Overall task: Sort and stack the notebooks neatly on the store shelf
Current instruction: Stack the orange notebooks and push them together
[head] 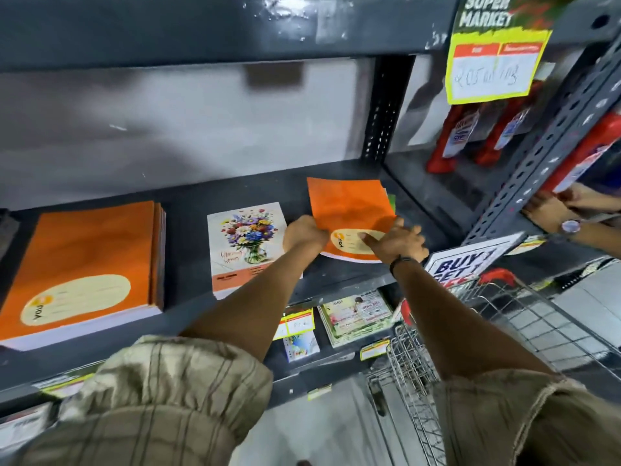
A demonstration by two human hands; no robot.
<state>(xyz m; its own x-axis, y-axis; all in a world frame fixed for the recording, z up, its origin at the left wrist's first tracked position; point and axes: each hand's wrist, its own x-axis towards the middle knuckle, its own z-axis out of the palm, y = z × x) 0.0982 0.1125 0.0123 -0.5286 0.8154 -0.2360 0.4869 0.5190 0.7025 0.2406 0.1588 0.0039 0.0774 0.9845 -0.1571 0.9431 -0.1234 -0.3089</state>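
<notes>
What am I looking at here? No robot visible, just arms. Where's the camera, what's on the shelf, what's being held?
There is no machine: a person works with bare hands, filmed by one wide-angle camera worn on the head, looking forward and down.

On the dark grey metal shelf lie a thick stack of orange-covered notebooks at the left, a white notebook with a flower-bouquet cover in the middle, and a smaller pile topped by a curling orange notebook at the right, with something green showing beneath it.

The left hand grips that top notebook's near-left edge; the right hand presses on its label. A wire shopping trolley stands at the lower right.
</notes>
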